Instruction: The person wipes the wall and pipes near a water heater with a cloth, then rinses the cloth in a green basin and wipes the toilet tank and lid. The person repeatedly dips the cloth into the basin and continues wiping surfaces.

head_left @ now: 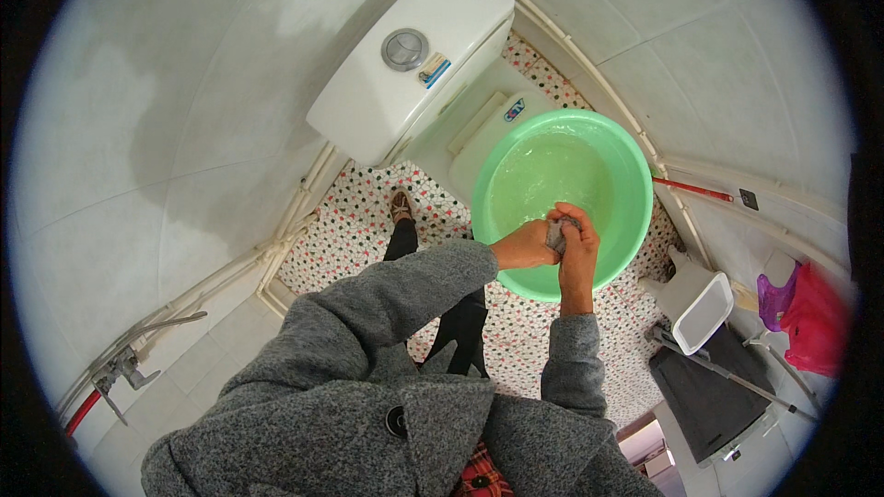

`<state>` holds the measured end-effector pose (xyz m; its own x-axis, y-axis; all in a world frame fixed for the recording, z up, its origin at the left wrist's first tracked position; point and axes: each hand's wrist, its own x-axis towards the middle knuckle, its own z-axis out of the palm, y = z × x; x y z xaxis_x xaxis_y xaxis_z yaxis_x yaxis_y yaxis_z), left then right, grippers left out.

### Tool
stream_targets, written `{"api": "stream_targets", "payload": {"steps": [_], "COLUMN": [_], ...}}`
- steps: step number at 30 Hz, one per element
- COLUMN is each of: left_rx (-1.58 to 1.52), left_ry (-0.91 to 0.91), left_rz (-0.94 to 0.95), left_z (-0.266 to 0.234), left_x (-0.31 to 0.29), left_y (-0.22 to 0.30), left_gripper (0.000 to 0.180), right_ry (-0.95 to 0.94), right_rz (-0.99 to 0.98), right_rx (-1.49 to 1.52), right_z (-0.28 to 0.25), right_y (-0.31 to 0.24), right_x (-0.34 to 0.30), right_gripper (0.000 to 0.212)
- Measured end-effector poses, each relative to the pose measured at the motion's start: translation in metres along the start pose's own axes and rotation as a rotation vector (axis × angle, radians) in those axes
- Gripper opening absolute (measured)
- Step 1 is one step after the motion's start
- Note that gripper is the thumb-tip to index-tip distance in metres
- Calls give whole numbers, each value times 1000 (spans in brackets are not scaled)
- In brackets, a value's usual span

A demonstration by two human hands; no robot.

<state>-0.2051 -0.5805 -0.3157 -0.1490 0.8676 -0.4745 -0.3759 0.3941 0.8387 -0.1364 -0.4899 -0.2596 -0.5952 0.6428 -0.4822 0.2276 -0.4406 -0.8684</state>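
Both hands are closed around a crumpled grey cloth above the near part of a light green plastic basin. My left hand comes in from the left with its fingers wrapped on the cloth. From the near side my right hand grips the same bunch, its fingers curled over the top. Most of the cloth is hidden inside the hands. Rippled water lies in the basin.
Behind the basin stands a white toilet, its tank against the wall corner. A white bin, a dark grey panel and a red plastic bag are at the right. A metal tap is on the left wall.
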Motion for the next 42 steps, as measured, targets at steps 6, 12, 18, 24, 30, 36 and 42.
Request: {"api": "stream_targets", "payload": {"steps": [6, 12, 18, 24, 30, 36, 42], "left_rx": [576, 448, -77, -375, 439, 562, 1023], "left_ry": [146, -26, -15, 465, 770, 899, 900], "left_rz": [80, 8, -156, 86, 252, 340, 414], "left_z": [-1, -17, -53, -95, -132, -144, -166], "left_x": [-5, -8, -47, -90, -57, 22, 71], "left_y": [30, 20, 33, 50, 32, 24, 13], "left_gripper": [33, 44, 47, 34, 25, 37, 43], "right_ry": [255, 122, -89, 9, 119, -148, -133], "right_rz": [19, 138, 177, 201, -186, 259, 341], "right_rx": [344, 501, 347, -26, -1287, -1519, -1484], "right_z": [1, -14, -9, -16, -94, -98, -67], "right_y": [20, 42, 51, 73, 168, 176, 156], "right_x": [12, 18, 23, 43, 112, 121, 105], "right_gripper": [17, 11, 26, 30, 53, 66, 78]}}
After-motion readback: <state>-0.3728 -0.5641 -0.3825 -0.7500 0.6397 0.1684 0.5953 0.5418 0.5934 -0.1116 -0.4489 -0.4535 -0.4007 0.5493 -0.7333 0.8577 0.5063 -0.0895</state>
